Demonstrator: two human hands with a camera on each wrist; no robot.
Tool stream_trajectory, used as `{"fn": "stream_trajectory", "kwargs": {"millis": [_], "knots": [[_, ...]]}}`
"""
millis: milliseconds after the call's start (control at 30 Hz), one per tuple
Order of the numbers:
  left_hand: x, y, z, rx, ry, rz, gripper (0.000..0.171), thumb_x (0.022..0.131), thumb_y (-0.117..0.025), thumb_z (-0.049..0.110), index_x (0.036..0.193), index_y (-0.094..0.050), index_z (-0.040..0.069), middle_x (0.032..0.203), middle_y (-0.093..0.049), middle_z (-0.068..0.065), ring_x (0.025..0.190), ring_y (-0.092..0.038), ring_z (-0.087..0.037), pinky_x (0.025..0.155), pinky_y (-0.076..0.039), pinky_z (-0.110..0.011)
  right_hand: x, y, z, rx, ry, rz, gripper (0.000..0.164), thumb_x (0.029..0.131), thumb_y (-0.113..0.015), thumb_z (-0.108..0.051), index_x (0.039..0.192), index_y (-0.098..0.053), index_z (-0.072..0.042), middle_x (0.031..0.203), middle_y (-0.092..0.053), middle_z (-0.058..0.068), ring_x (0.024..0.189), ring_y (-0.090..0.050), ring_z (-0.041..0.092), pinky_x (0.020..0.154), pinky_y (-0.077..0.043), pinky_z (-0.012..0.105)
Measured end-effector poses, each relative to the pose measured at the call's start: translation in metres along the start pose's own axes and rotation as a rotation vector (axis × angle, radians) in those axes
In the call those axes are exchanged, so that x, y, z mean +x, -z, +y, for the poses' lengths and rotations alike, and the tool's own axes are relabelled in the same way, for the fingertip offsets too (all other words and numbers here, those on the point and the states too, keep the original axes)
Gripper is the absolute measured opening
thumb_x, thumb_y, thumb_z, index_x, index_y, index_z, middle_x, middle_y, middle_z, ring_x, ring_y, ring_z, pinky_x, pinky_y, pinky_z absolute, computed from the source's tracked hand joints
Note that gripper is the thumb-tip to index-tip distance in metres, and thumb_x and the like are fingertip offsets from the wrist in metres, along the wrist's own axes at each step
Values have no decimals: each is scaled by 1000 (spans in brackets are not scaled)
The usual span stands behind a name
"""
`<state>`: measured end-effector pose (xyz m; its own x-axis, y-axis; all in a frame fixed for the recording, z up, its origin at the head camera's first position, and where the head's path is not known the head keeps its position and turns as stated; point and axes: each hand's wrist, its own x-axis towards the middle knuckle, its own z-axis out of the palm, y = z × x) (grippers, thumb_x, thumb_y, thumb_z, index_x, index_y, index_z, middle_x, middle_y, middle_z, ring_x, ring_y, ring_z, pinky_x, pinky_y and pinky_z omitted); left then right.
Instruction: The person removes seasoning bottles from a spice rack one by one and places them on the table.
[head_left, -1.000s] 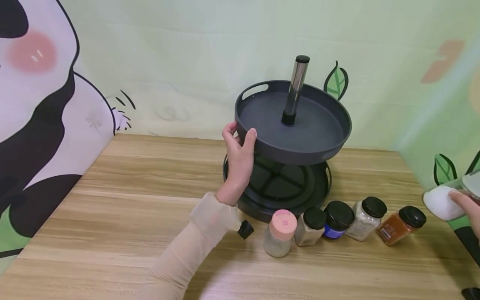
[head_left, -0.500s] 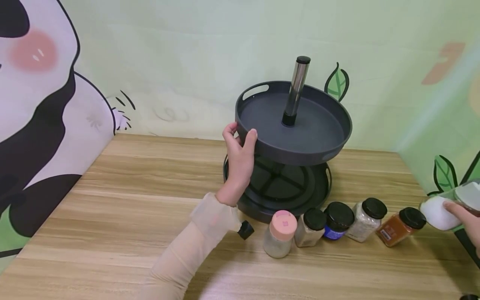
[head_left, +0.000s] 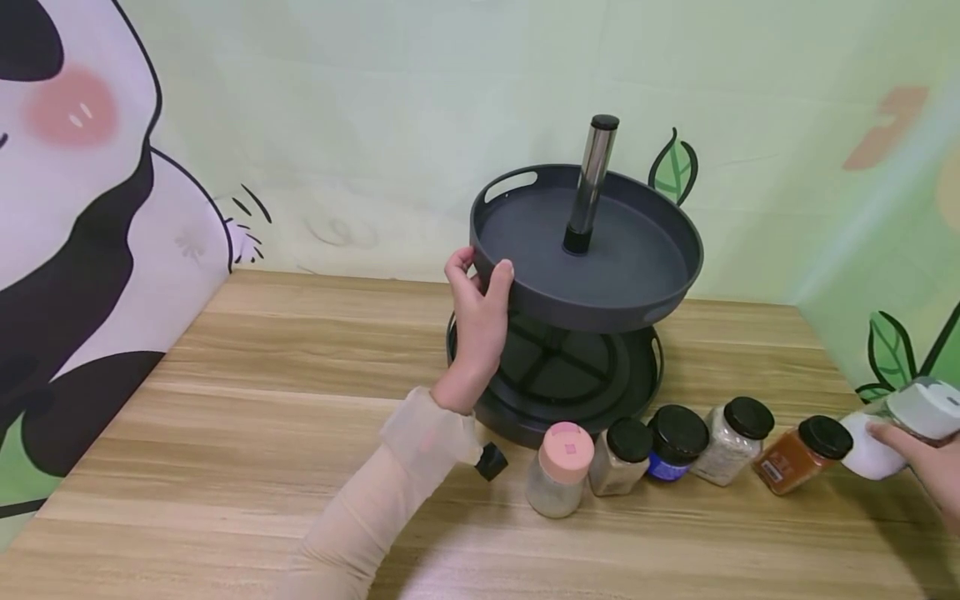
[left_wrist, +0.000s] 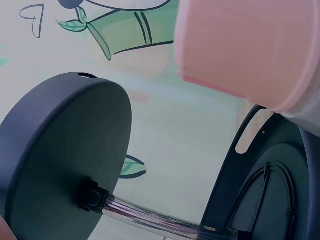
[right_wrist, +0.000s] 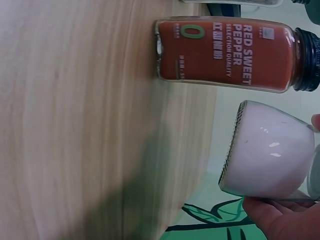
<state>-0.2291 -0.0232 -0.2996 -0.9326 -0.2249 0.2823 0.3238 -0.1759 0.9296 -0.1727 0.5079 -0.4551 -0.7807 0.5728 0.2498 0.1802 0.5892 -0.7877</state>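
My left hand (head_left: 480, 321) grips the near left rim of the upper tray (head_left: 637, 250) of a dark two-tier turntable rack, thumb over the wall. A chrome post (head_left: 592, 179) rises through that tray. Beneath it lies the lower tray (head_left: 517, 425). At the right edge my right hand (head_left: 922, 467) holds a clear jar of white powder (head_left: 873, 446) with a pale lid, tilted and raised over the table. In the right wrist view, the jar (right_wrist: 270, 150) hangs beside a red sweet pepper jar (right_wrist: 225, 52), which stands on the table.
A row of jars runs before the rack: a pink-lidded jar (head_left: 566, 458), a square black-lidded jar (head_left: 622, 458), a blue-labelled jar (head_left: 675, 442) and a jar with pale contents (head_left: 731, 442). Printed cloth walls (head_left: 337, 125) enclose the wooden table (head_left: 300, 350).
My right hand has brought the jar of white powder lower and slightly left, up beside the red pepper jar. My left hand and the rack stay as they were.
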Motion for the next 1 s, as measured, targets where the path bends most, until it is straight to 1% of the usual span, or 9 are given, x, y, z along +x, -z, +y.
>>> {"fn": "stream_trajectory", "kwargs": {"millis": [67, 133, 300, 433, 567, 767, 867, 933, 1000], "knots": [[0, 0, 0, 0, 1, 0, 51, 83, -49, 27, 125, -24, 9, 131, -29, -8, 97, -50, -18, 83, -41, -27, -4, 0, -1, 17, 15, -31, 65, 68, -73, -14, 117, -36, -33, 93, -37, -25, 80, -37, -12, 64, -30, 4], [0, 0, 0, -1, 2, 0, 51, 83, -49, 27, 125, -24, 9, 130, -30, -8, 96, -50, -18, 83, -41, -27, -8, 0, -3, 36, 17, -76, 62, 69, -73, -14, 114, -35, -33, 92, -38, -24, 78, -38, -12, 62, -31, 3], [-1, 0, 1, -2, 6, -3, 51, 84, -48, 27, 124, -24, 10, 128, -32, -8, 96, -51, -17, 82, -41, -27, -16, 0, -3, -31, 48, -148, 57, 72, -71, -20, 111, -33, -36, 88, -37, -24, 75, -37, -14, 59, -33, 6], [0, 0, 0, -2, 4, -5, 50, 84, -48, 27, 124, -24, 10, 129, -31, -8, 97, -51, -18, 82, -42, -27, -18, 0, 1, -102, 40, -183, 54, 73, -70, -29, 111, -32, -34, 87, -37, -21, 73, -36, -13, 58, -33, 9], [1, 0, -1, 3, 1, -5, 51, 84, -48, 27, 125, -24, 10, 131, -30, -8, 99, -51, -18, 82, -42, -27, -19, -1, 3, -158, 8, -197, 57, 73, -69, -35, 117, -33, -26, 90, -39, -14, 72, -33, -14, 58, -32, 11], [1, 0, -1, 7, 4, -5, 50, 84, -48, 28, 124, -24, 10, 132, -29, -8, 99, -50, -18, 83, -42, -27, -21, -1, 3, -167, 3, -217, 52, 72, -69, -35, 112, -39, -22, 87, -41, -15, 70, -35, -15, 58, -32, 11], [0, 0, -1, 10, 4, -5, 50, 84, -48, 28, 124, -24, 10, 132, -29, -8, 99, -50, -18, 83, -42, -28, -23, -2, 1, -187, -7, -229, 59, 73, -68, -35, 118, -37, -13, 91, -45, -3, 69, -35, -15, 57, -33, 12], [0, 0, -1, 13, 4, -5, 50, 84, -48, 28, 124, -24, 10, 132, -29, -8, 99, -50, -18, 83, -42, -28, -24, -2, 0, -207, -17, -242, 69, 74, -67, -36, 125, -32, -3, 97, -45, 9, 69, -33, -14, 57, -33, 13], [0, 0, -1, 14, 5, -5, 50, 84, -48, 28, 124, -24, 10, 132, -28, -7, 99, -49, -18, 83, -42, -28, -24, -2, -2, -215, -21, -250, 73, 75, -66, -35, 126, -29, 1, 99, -44, 16, 68, -33, -13, 56, -33, 14]]}}
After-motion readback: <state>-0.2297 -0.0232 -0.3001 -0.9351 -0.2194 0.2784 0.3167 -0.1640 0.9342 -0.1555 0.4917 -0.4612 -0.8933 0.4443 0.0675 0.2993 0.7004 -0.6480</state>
